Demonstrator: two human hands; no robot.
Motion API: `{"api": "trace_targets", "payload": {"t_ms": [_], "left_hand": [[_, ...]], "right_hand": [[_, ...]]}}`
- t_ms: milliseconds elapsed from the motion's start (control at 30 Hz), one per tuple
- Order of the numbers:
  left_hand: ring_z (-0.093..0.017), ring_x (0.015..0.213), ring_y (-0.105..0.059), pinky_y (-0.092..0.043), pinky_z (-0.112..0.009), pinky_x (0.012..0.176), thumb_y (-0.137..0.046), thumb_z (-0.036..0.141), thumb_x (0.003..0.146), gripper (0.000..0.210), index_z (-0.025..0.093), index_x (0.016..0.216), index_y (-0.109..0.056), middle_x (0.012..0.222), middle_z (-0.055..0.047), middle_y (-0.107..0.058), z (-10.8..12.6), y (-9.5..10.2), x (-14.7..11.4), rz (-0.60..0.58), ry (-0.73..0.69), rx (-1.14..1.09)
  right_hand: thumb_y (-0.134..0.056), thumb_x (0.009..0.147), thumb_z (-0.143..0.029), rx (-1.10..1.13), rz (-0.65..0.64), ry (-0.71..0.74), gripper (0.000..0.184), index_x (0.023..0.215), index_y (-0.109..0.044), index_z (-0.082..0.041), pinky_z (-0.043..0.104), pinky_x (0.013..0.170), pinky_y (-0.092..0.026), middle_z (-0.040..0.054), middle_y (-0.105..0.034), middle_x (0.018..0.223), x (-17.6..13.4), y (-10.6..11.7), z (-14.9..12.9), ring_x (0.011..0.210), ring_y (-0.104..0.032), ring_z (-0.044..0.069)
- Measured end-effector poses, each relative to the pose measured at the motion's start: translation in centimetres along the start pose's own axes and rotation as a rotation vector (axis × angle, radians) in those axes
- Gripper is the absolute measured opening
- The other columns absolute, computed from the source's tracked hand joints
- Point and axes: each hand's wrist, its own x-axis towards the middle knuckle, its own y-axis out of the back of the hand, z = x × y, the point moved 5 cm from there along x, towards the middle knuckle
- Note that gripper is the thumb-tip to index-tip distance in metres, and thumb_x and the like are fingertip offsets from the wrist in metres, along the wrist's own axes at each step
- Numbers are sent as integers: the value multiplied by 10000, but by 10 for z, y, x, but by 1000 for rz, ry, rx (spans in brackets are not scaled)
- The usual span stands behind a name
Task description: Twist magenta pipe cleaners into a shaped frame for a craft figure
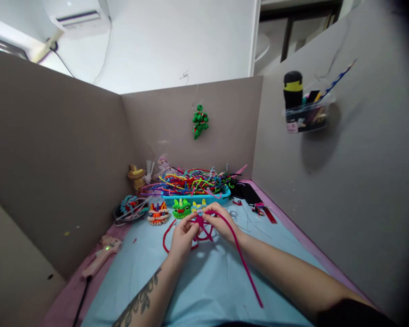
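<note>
Between my hands is a magenta pipe-cleaner piece (200,221) with spokes spreading from its middle and a ring around the lower part. My left hand (183,234) pinches its left side, thumb and fingers together. At its upper right, my right hand (221,222) has its fingers closed on a long magenta pipe cleaner (242,256), whose free end hangs down past my right wrist. A red pipe cleaner (165,237) curves out left of my left hand. My fingertips hide where the strands meet.
Beyond my hands stand an orange figure (158,214), a green figure (181,208) and a partly hidden yellow one (198,205). A blue tray (177,200) heaped with pipe cleaners sits behind. At left are a dark bowl (117,215) and a glue gun (102,258). Grey panels enclose the table.
</note>
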Motion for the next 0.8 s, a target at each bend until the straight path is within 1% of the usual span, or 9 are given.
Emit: {"api": "trace_targets", "payload": {"t_ms": [167,300,433,567,633,667,733,800], "left_hand": [[-96,586,-537,-444,-214,601,-712,305,619,423,138,1000,-636,619,22,-579,4,0,-3,32,-17,12],[-86,594,-519,-416,-187,580,-744,269,590,422,137,976,-637,628,27,-577,4,1,-3,65,-50,86],[-84,563,-514,-407,-186,558,-726,271,614,404,134,983,-636,605,29,-578,7,3,-2,68,-93,149],[-104,554,-538,-419,-203,543,-714,292,614,392,135,969,-659,610,8,-614,11,3,-3,43,-110,205],[-114,560,-546,-422,-209,546,-718,300,605,393,135,959,-670,612,1,-624,12,4,-3,46,-113,207],[-117,563,-548,-421,-210,546,-724,300,599,401,135,961,-672,614,0,-625,12,5,-3,57,-118,199],[-118,569,-550,-421,-212,550,-732,296,593,423,134,979,-667,619,-3,-627,11,8,-1,81,-118,170],[-120,580,-557,-427,-216,563,-736,293,595,442,129,998,-657,637,-12,-639,9,10,2,96,-103,132]], "right_hand": [[-608,670,-248,31,52,-11,67,681,-588,-186,239,607,-396,-17,-534,727,-4,-3,1,673,-502,134],[-596,671,-254,72,47,-54,82,669,-547,-188,238,584,-378,-33,-500,630,-7,-8,1,638,-479,137],[-583,686,-269,154,58,-68,115,649,-509,-188,233,582,-370,-44,-477,608,-12,-12,5,601,-459,123],[-567,729,-357,160,101,-59,191,650,-514,-191,236,583,-374,-42,-479,598,-19,-15,19,595,-455,129],[-540,760,-409,158,119,-56,232,687,-541,-189,256,652,-404,-16,-530,658,-21,-17,28,666,-490,151],[-516,778,-438,172,113,-74,258,719,-552,-189,268,679,-416,-4,-553,689,-22,-18,33,694,-504,161],[-483,795,-486,185,103,-107,311,732,-556,-191,286,685,-427,13,-570,702,-22,-21,39,703,-514,174],[-458,809,-509,169,75,-86,335,737,-554,-196,297,690,-434,22,-575,712,-22,-24,37,716,-523,184]]}}
